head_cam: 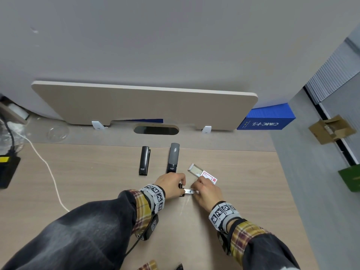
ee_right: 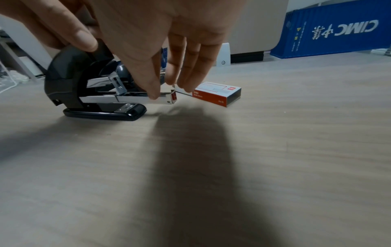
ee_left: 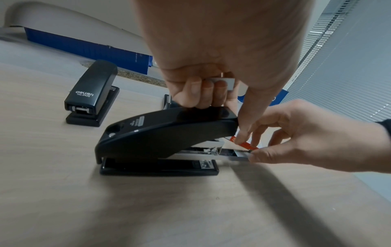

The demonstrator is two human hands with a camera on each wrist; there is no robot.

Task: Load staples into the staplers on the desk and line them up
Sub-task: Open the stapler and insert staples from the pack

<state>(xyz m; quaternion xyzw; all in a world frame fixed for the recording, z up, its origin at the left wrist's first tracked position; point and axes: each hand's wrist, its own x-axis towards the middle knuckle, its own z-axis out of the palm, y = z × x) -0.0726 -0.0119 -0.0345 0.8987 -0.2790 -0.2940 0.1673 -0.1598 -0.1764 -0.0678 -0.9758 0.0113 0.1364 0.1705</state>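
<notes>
A black stapler (ee_left: 165, 133) lies crosswise on the wooden desk (head_cam: 97, 182), and its metal staple tray (ee_left: 232, 156) is slid out to the right. My left hand (head_cam: 171, 184) grips the stapler's top from above. My right hand (head_cam: 204, 190) pinches the outer end of the tray (ee_right: 148, 98) between thumb and fingers. Just behind my right hand lies a red and white staple box (head_cam: 202, 173) with its drawer pulled out. Further back, side by side, are a second black stapler (head_cam: 144, 160) and a grey stapler (head_cam: 173, 158).
A beige divider panel (head_cam: 144, 104) runs along the back, with a cable slot (head_cam: 155, 130) in front of it. A blue box (head_cam: 266, 119) sits at the back right. On the left lie a white cable (head_cam: 48, 168) and a black adapter (head_cam: 7, 172). The desk's right edge is close.
</notes>
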